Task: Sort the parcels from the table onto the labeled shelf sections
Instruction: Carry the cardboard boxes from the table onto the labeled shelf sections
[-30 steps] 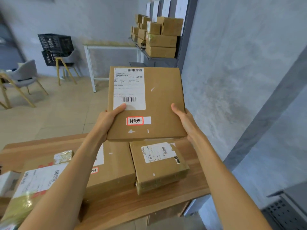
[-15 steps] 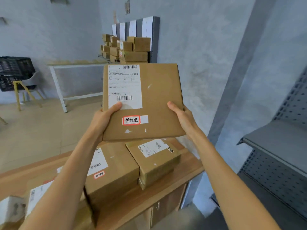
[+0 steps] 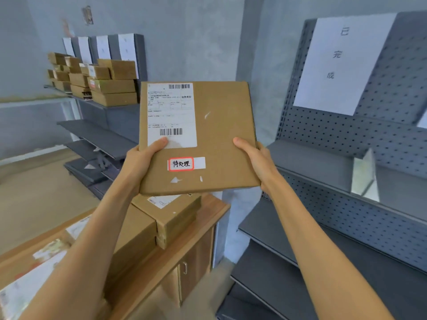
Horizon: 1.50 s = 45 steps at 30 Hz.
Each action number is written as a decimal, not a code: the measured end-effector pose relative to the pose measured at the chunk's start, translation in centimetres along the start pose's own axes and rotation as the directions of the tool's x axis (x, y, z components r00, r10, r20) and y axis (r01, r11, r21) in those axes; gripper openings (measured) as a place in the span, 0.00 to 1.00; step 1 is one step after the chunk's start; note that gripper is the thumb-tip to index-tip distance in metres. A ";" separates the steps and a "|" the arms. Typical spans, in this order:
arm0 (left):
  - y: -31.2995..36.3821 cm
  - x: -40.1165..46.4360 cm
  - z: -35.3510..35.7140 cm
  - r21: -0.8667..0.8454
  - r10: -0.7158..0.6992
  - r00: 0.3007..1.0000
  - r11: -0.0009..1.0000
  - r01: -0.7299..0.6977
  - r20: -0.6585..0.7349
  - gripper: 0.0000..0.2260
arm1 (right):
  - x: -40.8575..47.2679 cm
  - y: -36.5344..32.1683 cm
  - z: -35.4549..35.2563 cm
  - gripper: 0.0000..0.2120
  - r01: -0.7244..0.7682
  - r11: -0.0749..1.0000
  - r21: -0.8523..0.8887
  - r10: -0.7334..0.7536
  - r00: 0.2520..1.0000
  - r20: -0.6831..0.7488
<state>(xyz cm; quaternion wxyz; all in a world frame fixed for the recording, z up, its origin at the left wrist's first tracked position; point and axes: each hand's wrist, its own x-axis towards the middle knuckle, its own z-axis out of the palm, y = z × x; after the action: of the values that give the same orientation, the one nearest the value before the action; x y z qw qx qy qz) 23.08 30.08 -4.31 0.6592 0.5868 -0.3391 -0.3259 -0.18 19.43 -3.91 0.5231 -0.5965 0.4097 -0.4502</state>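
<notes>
A flat brown cardboard parcel (image 3: 221, 135) is held up in front of me, face toward the camera. It carries a white shipping label and a small red-framed sticker (image 3: 181, 164) with handwritten characters. My left hand (image 3: 141, 162) grips its left edge with the thumb on the label. My right hand (image 3: 253, 160) grips its right edge, thumb on top. Below it, several more parcels (image 3: 178, 215) lie on the wooden table (image 3: 184, 245). A grey pegboard shelf unit (image 3: 323, 162) with a white paper sign (image 3: 342, 63) stands at the right.
A second grey shelf unit (image 3: 99, 135) stands at the back left, with several stacked boxes (image 3: 111, 84) on its top level and white signs behind them. The table has a cupboard door with a handle (image 3: 184, 267). Tan floor lies at the left.
The view has swung right: the right shelf unit and its sign have come into view, the table has slid down-left. Both hands keep the same hold on the parcel.
</notes>
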 end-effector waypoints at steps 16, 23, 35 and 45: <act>2.3 -14.9 18.4 -0.038 -0.018 0.922 0.999 0.036 0.387 0.18 | -18.1 -2.8 -22.3 0.29 0.041 0.999 -0.032 -0.050 0.938 -0.344; 2.6 -27.1 30.8 -0.044 -0.030 0.834 0.997 0.065 0.550 0.22 | -30.0 -4.3 -36.6 0.42 0.013 0.996 -0.086 -0.055 0.859 -0.509; 3.7 -45.8 48.7 -0.008 -0.033 0.601 0.998 0.066 0.799 0.18 | -47.7 -5.9 -56.6 0.33 -0.016 0.996 -0.082 -0.046 0.722 -0.690; 4.1 -54.4 62.7 0.012 -0.046 0.388 0.996 0.090 0.921 0.14 | -55.5 -7.6 -68.8 0.23 -0.122 0.991 -0.052 0.031 0.597 -0.801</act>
<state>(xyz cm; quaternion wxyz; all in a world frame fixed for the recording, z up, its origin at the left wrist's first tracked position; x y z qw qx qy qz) -59.10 40.87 1.41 0.3602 0.3096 -0.6155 -0.6289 -80.84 56.06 0.89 0.2730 -0.3400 0.6475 -0.6250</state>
